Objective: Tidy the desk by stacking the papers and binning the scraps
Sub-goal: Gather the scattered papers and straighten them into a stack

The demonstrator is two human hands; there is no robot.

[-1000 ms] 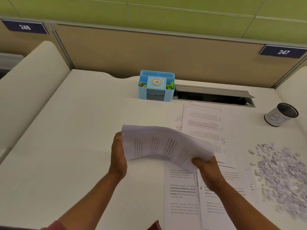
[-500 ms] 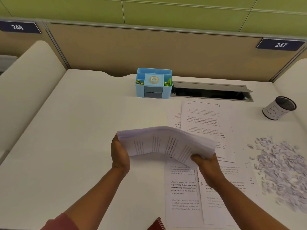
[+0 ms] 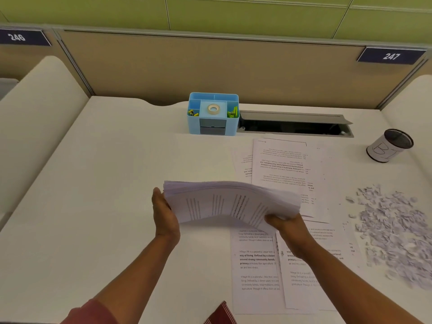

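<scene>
Compared with half a second ago, the paper stack [image 3: 230, 202] sits flatter and slightly lower, its sag reduced. The left hand [image 3: 164, 215] grasps the stack's left end; the right hand [image 3: 288, 226] grips its right near corner. The stack is held above the desk [image 3: 105, 183] near its middle. Loose sheets [image 3: 280, 167] lie beneath and beyond it, toward the right. Paper scraps [image 3: 395, 230] are heaped by the right edge. A cup-shaped bin [image 3: 389, 146] stands at the far right, a blue organiser [image 3: 213, 114] at the far edge.
</scene>
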